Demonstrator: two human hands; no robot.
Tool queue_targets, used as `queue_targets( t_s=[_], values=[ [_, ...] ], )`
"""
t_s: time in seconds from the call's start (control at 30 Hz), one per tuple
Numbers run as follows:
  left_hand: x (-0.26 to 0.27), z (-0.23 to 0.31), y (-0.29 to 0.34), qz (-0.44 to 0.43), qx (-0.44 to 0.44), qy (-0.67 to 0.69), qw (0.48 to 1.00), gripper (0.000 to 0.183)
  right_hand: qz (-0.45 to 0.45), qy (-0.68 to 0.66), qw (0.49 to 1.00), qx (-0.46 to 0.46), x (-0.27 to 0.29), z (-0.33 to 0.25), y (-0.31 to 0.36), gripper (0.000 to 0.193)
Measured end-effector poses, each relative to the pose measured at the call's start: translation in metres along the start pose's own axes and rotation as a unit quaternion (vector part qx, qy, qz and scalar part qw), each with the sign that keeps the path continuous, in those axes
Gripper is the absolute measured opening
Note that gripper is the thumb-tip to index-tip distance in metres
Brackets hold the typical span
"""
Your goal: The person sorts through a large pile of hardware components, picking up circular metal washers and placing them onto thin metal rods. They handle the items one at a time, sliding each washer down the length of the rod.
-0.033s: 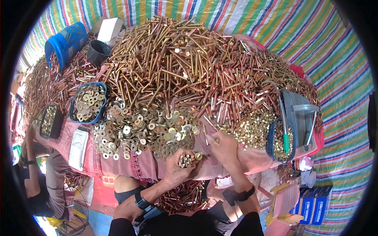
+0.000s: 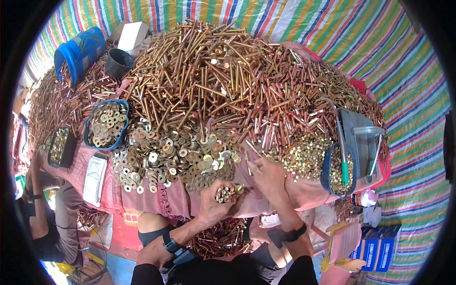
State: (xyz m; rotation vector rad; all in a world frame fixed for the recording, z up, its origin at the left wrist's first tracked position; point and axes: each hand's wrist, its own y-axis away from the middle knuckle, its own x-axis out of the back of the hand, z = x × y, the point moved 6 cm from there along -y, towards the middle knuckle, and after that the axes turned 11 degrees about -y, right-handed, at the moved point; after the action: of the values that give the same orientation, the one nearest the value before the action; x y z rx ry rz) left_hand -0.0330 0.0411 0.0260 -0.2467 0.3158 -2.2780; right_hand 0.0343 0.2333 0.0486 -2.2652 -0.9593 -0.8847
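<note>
My left hand (image 2: 214,202) is closed round a bundle of bolts (image 2: 224,194), their ends pointing up toward me. A round brassy piece (image 2: 240,189) shows beside its fingertips; its exact kind is unclear. To the right, my right hand (image 2: 269,178) is closed, its fingertips pinching a slim bolt (image 2: 248,164) over the pink cloth (image 2: 209,204). Another rod-like bolt (image 2: 253,148) lies just beyond those fingers. Loose washers (image 2: 166,154) spread left of my hands. A heap of small brassy nuts (image 2: 304,156) lies to the right.
A large mound of bolts (image 2: 204,71) rises behind. At left are a blue washer tub (image 2: 126,128), a dark tray (image 2: 68,154) and a blue bucket (image 2: 90,47). A nut tub (image 2: 326,173) with a green-handled tool (image 2: 345,173) stands right. Another person's arm (image 2: 35,175) shows far left.
</note>
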Motion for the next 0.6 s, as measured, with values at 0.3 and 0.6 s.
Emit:
queue_targets(
  t_s=[0.3, 0.6],
  values=[
    [0.0, -0.005, 0.002, -0.025, 0.075, 0.122, 0.989, 0.027, -0.087, -0.232, 0.96, -0.131, -0.011, 0.023, -0.014, 0.023],
    [-0.002, -0.004, 0.001, -0.025, 0.068, 0.087, 0.994, 0.025, -0.005, -0.552, 0.829, -0.088, 0.025, -0.039, 0.028, 0.04]
  ],
)
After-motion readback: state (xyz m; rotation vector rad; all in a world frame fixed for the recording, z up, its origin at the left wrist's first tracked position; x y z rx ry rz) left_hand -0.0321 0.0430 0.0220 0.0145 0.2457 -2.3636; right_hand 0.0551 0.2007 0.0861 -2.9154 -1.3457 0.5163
